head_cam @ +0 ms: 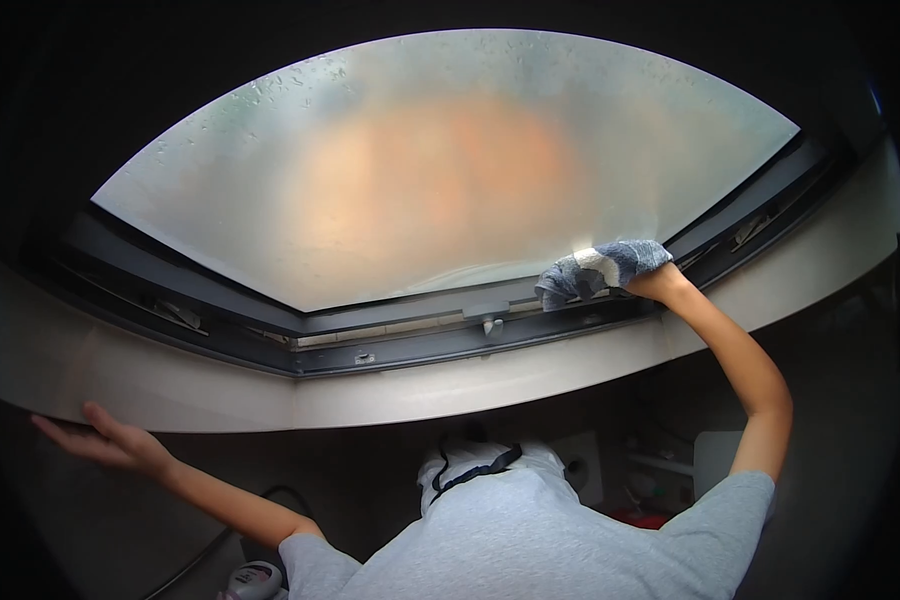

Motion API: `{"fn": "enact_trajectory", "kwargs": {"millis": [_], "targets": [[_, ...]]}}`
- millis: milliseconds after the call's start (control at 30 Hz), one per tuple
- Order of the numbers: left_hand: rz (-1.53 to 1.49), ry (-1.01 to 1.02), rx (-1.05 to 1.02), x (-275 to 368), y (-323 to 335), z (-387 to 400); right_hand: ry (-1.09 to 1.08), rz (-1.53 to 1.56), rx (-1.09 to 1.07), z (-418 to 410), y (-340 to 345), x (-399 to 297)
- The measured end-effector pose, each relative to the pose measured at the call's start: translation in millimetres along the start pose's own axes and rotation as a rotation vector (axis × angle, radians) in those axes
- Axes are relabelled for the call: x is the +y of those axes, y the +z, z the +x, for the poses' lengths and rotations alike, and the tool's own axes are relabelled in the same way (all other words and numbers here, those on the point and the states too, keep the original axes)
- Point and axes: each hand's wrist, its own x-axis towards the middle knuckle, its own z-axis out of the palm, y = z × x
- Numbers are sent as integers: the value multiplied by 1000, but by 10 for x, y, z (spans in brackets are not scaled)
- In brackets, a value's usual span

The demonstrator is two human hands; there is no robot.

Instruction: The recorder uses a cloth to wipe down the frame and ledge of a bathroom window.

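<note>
A grey-blue cloth with a white band [570, 276] is bunched in my right hand [649, 285]. It lies against the bottom right of a fogged window pane [435, 187], over the dark sash frame. The cloth covers most of my fingers. On the far left, my left hand [112, 448] is spread with its thumb up, at the front edge of the pale sill [457, 394]. It holds nothing that I can see. Water drops dot the glass near its upper rim, and a faint curved streak runs along its bottom.
A grey window handle [487, 319] juts from the frame, left of the cloth. Metal stays [172, 311] show in the side gaps between sash and outer frame. Below the sill are a dark hose [191, 559], a white bottle [253, 579] and a red object [637, 517].
</note>
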Motion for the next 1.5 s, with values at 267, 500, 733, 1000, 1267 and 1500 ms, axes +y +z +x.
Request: {"fn": "enact_trajectory", "kwargs": {"millis": [267, 500, 733, 1000, 1267, 1500], "targets": [[-47, 32, 42, 390, 16, 151, -22, 141, 1, 190, 379, -157], [-30, 39, 52, 536, -41, 209, -181, 193, -11, 549, 145, -726], [4, 69, 30, 727, -104, 279, -346, 266, 19, 837, 208, -1117], [-6, 88, 43, 839, -168, 353, -428, 271, -33, 1042, 359, -1394], [141, 134, 11, 746, -269, 439, -298, 417, -164, 1058, -73, -1744], [117, 156, 0, 714, -264, 467, -476, 148, 233, 795, 493, -1056]]}}
